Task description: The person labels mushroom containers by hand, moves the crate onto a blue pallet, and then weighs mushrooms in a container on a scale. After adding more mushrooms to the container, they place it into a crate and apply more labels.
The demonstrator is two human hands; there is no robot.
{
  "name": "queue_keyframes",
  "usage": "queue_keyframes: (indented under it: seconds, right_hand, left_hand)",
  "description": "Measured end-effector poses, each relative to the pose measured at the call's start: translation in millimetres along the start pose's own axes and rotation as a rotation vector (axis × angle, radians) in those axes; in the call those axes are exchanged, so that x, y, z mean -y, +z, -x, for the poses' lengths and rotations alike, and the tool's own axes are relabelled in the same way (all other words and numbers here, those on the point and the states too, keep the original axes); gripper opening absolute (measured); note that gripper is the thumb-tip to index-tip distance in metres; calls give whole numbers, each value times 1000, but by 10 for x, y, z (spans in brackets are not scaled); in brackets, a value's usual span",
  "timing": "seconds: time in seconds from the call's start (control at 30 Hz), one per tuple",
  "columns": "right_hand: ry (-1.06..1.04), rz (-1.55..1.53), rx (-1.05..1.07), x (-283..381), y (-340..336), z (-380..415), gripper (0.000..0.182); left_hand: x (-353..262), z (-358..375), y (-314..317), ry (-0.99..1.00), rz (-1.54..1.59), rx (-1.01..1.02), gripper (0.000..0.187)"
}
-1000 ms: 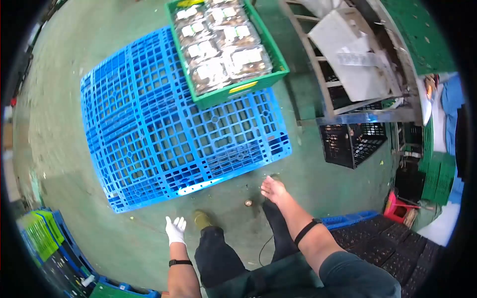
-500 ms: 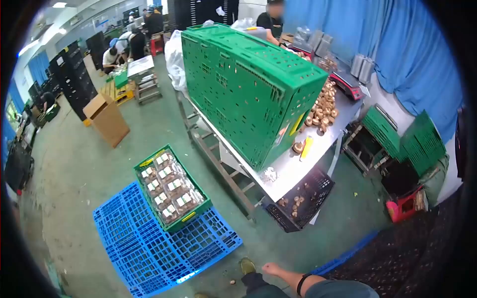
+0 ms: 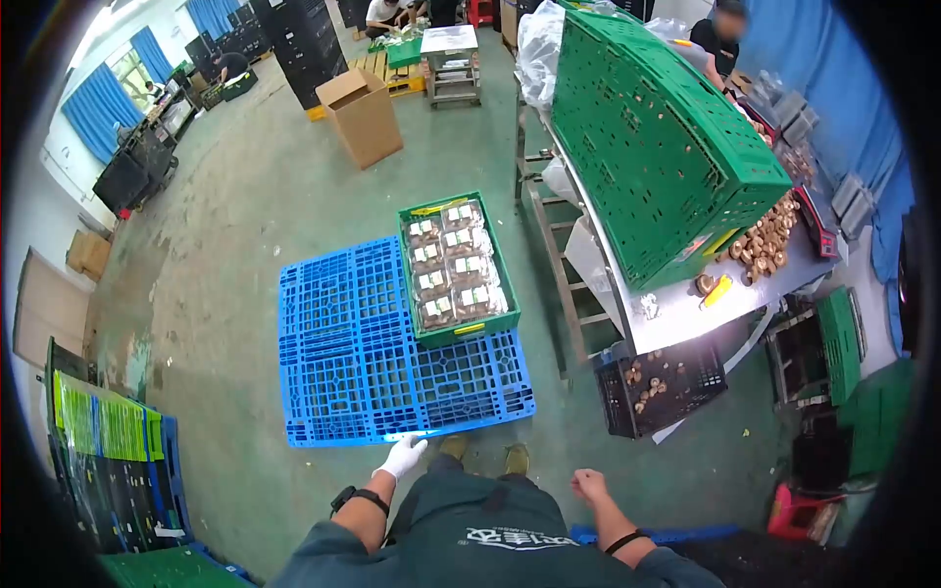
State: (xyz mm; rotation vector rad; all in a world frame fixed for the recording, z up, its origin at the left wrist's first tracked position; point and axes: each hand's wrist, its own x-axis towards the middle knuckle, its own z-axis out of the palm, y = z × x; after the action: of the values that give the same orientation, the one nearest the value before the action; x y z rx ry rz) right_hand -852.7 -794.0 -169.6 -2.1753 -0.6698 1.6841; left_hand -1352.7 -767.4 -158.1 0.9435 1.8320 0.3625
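My left hand (image 3: pixel 403 457), in a white glove, hangs over the floor at the near edge of a blue pallet (image 3: pixel 338 343), fingers apart and holding nothing. My bare right hand (image 3: pixel 588 484) hangs at my other side, its fingers curled; whatever is inside them, if anything, cannot be made out. On the pallet's right part stands a green crate (image 3: pixel 410 284) with several labelled clear packs (image 3: pixel 472 265). Neither hand touches the crate.
A metal table (image 3: pixel 676 318) at the right bears a large green crate (image 3: pixel 647 147), mushrooms (image 3: pixel 765 242) and a yellow-handled tool (image 3: pixel 718 290). Below is a black crate (image 3: pixel 676 387) with mushrooms. A cardboard box (image 3: pixel 363 122) stands ahead. A person (image 3: pixel 720 39) is behind the table.
The view has swung left, so the pallet and table appear farther right. My gloved left hand has come into view. My right hand shows with its fingers curled.
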Motion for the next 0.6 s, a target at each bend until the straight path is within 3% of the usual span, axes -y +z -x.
queue_keyframes:
  seconds: [0.1,0.2,0.27,0.37,0.43,0.47,0.53,0.6]
  right_hand:
    - [8,-41,-3,119,281,294,22]
    - [12,-77,-41,212,569,544,24]
    - [28,-86,-69,191,770,727,24]
    - [51,-171,-65,147,1069,742,23]
    - [-162,161,-43,114,1222,732,21]
    - [-158,157,-50,84,1273,733,21]
    - [-361,313,-121,255,1354,854,21]
    - [-270,222,-61,421,1350,889,21]
  left_hand:
    - [172,-120,-168,-22,-44,92,54]
    - [-51,-129,-519,-25,-102,249,54]
    - [-213,-118,-764,-13,-263,200,54]
    - [-19,-448,-1050,35,-237,153,54]
    - [54,-604,-1233,0,-138,136,54]
    - [93,-675,-1306,-6,-103,131,53]
    - [195,-830,-1393,7,-122,62,52]
    - [138,-816,-1467,-24,-49,90,52]
